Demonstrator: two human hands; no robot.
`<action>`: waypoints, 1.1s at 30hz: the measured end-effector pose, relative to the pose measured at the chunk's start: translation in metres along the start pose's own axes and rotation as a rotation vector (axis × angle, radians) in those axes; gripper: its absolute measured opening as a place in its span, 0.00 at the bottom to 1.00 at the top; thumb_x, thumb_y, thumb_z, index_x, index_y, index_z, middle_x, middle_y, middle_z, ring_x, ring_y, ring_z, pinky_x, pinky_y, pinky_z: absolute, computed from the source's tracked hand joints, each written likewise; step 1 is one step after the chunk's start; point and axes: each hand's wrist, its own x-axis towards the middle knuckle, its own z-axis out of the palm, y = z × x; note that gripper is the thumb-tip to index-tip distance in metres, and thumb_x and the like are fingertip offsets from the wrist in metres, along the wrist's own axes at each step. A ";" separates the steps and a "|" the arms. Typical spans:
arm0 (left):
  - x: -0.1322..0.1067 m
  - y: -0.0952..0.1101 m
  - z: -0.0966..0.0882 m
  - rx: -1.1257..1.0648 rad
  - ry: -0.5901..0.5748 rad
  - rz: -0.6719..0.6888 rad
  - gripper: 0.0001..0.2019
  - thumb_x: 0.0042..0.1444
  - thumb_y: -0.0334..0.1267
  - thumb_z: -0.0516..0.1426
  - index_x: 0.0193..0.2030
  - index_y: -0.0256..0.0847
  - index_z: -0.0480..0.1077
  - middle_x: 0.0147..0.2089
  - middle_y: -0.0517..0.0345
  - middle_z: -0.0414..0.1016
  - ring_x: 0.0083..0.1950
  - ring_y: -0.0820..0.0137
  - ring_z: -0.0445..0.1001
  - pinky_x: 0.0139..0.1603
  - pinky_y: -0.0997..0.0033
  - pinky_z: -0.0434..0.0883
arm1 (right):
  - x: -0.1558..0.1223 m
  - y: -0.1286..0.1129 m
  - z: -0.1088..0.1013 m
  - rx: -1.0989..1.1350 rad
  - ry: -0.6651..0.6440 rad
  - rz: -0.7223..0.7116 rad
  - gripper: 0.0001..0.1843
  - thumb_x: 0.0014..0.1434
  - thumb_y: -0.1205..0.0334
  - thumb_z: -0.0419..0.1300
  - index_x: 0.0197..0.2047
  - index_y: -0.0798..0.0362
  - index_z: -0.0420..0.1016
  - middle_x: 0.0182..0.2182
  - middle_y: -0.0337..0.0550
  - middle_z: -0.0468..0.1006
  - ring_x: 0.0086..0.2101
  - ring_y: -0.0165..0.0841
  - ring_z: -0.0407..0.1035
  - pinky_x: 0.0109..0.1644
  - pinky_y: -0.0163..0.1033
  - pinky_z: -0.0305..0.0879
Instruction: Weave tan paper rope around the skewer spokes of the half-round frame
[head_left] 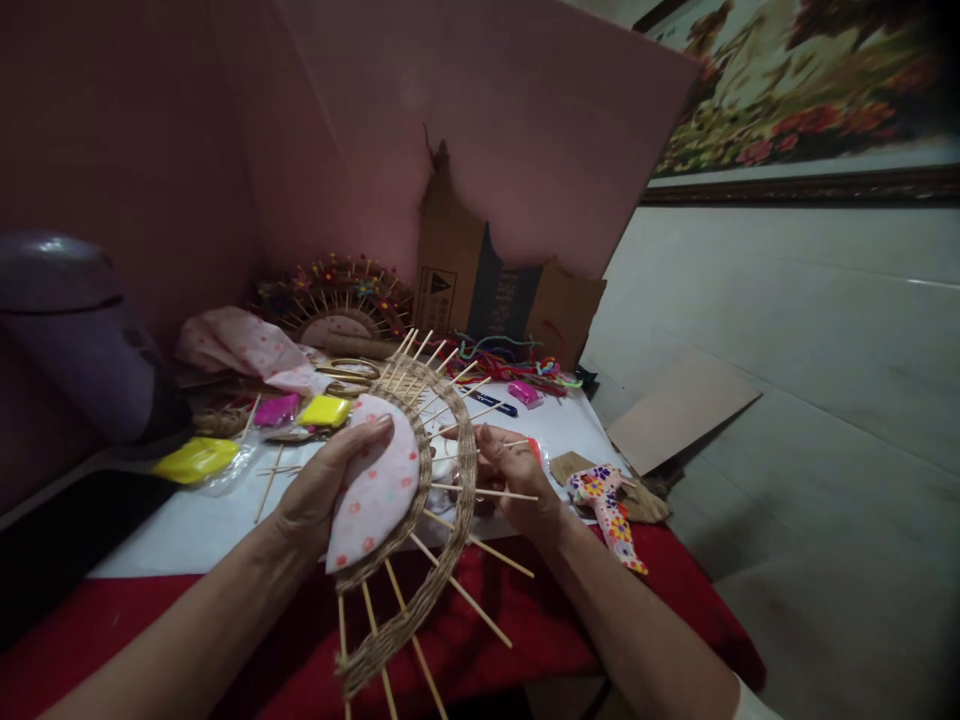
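Note:
My left hand [322, 490] grips a half-round craft frame [420, 500] by its padded centre, a pink dotted fabric pad [379, 480]. Jute cord rings the pad in two arcs, and thin wooden skewers fan out through them like rays. The frame is held upright over the table. My right hand [514, 475] is behind the frame's outer arc, fingers closed around the cord and a skewer at its edge.
On the white sheet lie yellow [196, 458] and pink packets, scissors [346, 372], coloured yarn [517, 362] and a floral glue gun [609, 508]. A finished decorated frame [337, 295] leans on the pink backboard. Cardboard stands behind; a purple bin [71, 330] is at left.

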 end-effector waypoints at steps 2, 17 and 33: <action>0.001 -0.001 0.001 0.000 0.005 0.016 0.07 0.45 0.31 0.60 0.33 0.33 0.71 0.24 0.51 0.78 0.21 0.65 0.75 0.23 0.69 0.75 | 0.000 -0.001 0.000 -0.025 0.027 0.008 0.21 0.50 0.47 0.60 0.39 0.57 0.74 0.15 0.28 0.46 0.16 0.21 0.42 0.18 0.29 0.44; 0.004 -0.014 0.004 0.313 0.108 0.639 0.24 0.40 0.39 0.65 0.47 0.40 0.69 0.44 0.51 0.73 0.48 0.62 0.70 0.46 0.70 0.69 | 0.006 0.001 -0.010 0.091 0.009 -0.053 0.13 0.52 0.58 0.58 0.39 0.55 0.73 0.15 0.26 0.48 0.15 0.21 0.43 0.18 0.27 0.54; -0.006 -0.045 0.007 1.364 0.123 1.339 0.38 0.45 0.47 0.61 0.61 0.45 0.50 0.65 0.46 0.50 0.66 0.51 0.44 0.62 0.45 0.49 | 0.006 0.002 -0.006 0.115 0.049 -0.154 0.11 0.53 0.58 0.58 0.39 0.55 0.71 0.16 0.27 0.47 0.17 0.21 0.42 0.20 0.26 0.53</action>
